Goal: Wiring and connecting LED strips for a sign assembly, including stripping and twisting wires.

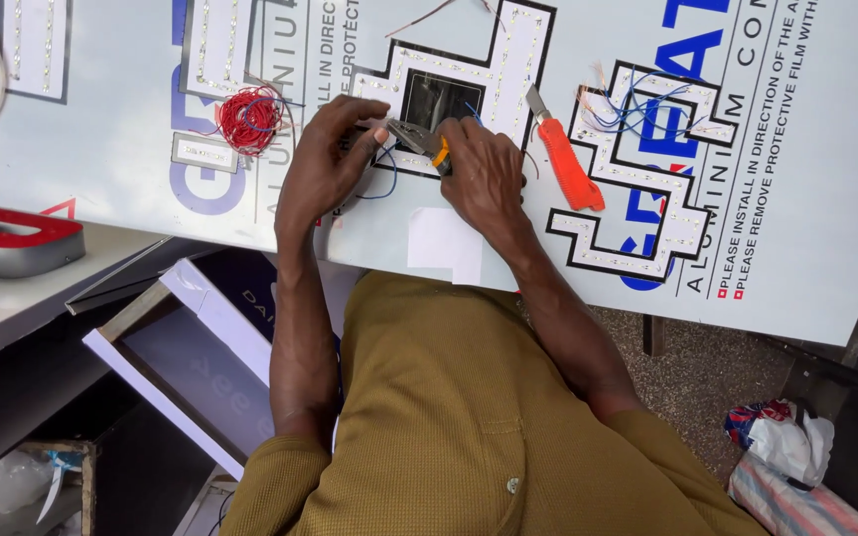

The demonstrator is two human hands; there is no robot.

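Two hands at one black-edged cutout on a white panel.
One coil of red wire [249, 118]; left hand [325, 164] pinching a blue wire [387, 177]; right hand [482, 177] gripping one pair of pliers [419, 140]; one orange utility knife [563, 154].

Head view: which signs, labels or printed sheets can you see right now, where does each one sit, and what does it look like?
Printed panel: big white sheet across the bench, blue and black print.
Letter shapes: black-edged white cutouts with LED rows, lying on the panel.
Small label: pale rectangle near the red wire coil.
Red channel letter: left shelf, red face, grey sides.
White board: tilted below the bench, faint lettering.
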